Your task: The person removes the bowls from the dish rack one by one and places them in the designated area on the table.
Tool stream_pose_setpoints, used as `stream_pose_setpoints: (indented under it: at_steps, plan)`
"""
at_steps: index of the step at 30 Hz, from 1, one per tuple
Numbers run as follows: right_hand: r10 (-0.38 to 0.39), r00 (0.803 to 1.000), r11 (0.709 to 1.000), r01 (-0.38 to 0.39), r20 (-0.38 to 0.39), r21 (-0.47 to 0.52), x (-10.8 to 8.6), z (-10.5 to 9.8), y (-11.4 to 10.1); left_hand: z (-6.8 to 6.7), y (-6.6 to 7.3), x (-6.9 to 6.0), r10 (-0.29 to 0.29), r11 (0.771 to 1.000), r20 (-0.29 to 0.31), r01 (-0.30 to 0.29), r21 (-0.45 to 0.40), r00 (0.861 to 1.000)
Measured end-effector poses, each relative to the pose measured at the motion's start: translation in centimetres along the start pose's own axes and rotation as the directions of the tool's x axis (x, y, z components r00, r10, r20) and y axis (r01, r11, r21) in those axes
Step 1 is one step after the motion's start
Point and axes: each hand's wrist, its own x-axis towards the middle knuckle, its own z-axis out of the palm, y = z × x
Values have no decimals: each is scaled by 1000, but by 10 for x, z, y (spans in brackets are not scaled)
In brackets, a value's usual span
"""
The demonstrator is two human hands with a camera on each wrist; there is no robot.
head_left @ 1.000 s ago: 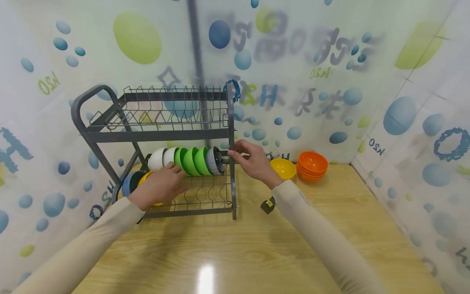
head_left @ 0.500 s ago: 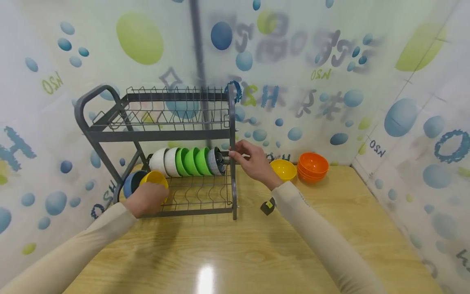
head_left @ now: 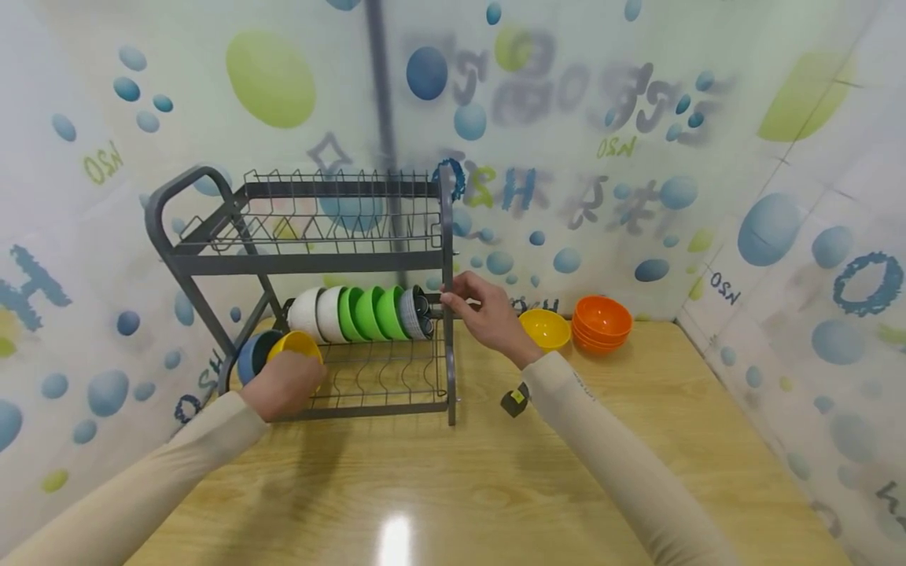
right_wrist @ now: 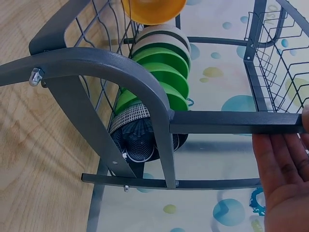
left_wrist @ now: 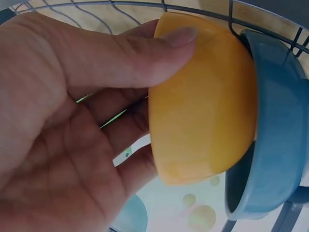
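My left hand (head_left: pixel 285 385) pinches the rim of a yellow bowl (left_wrist: pixel 203 106), thumb outside and fingers inside. The bowl stands tilted on its side at the left front of the rack's lower tier. Right beside it, a blue bowl (left_wrist: pixel 280 125) leans the same way. With my right hand (head_left: pixel 491 314) I grip the right upright of the grey two-tier dish rack (right_wrist: pixel 217 122). Behind, a row holds white bowls (head_left: pixel 306 314), green bowls (head_left: pixel 370 313) and a patterned bowl (head_left: pixel 410 313) with dark pieces at its end.
On the wooden table (head_left: pixel 453 487), right of the rack, stand a yellow bowl (head_left: pixel 545 328) and a stack of orange bowls (head_left: pixel 602 322). A small black object with a yellow mark (head_left: pixel 514 400) lies in front of them. Patterned walls close off the back and sides.
From in front of the white and green bowls, my left hand has moved left and taken hold of the yellow bowl's rim. The right hand stays on the rack.
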Motion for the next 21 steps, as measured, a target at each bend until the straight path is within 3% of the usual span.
stream_pose_setpoints:
  at_steps: [10,18,21]
  plan:
    - [-11,1000,1000,11,-16,-24,-2,-1,0,-7,-3,5,4,1000,-56,-4,1,998]
    - [-12,1000,1000,11,-18,-28,-1,2,3,-15,-6,8,-18,998,25,19,-65,1000]
    - [-11,1000,999,10,-21,-36,-1,1,2,-20,-10,9,-27,998,4,27,-54,1000]
